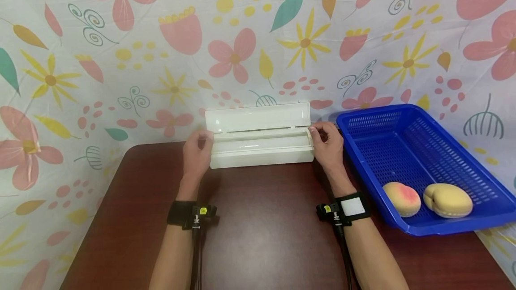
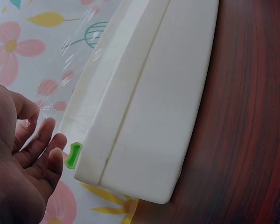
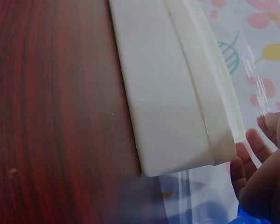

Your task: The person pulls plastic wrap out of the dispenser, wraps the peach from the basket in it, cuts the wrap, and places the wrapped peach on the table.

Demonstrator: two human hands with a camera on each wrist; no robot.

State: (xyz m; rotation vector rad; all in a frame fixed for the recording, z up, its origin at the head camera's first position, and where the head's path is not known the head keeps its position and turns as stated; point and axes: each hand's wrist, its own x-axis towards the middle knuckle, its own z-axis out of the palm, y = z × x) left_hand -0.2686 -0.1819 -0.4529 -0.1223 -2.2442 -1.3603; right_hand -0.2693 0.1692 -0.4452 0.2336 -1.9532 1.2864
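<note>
A long white cling film dispenser (image 1: pixel 262 159) stands at the back of the table, its lid (image 1: pixel 258 117) raised against the curtain. My left hand (image 1: pixel 196 158) is at the dispenser's left end. In the left wrist view, its thumb and index finger pinch a corner of clear cling film (image 2: pixel 60 79), the other fingers loosely bent beside a small green tab (image 2: pixel 73 156). At the opposite end, my right hand (image 1: pixel 329 149) pinches the film's other corner, seen stretched thin in the right wrist view. The roll inside the box is hard to make out.
To the right a blue perforated basket (image 1: pixel 375 191) holds a peach-like item (image 1: pixel 403 199) and a yellowish, rounded fruit-like item (image 1: pixel 448 200). A flower-print curtain (image 1: pixel 258 12) hangs close behind the dark wooden table (image 1: pixel 258 236). Cables run down from both wrist straps.
</note>
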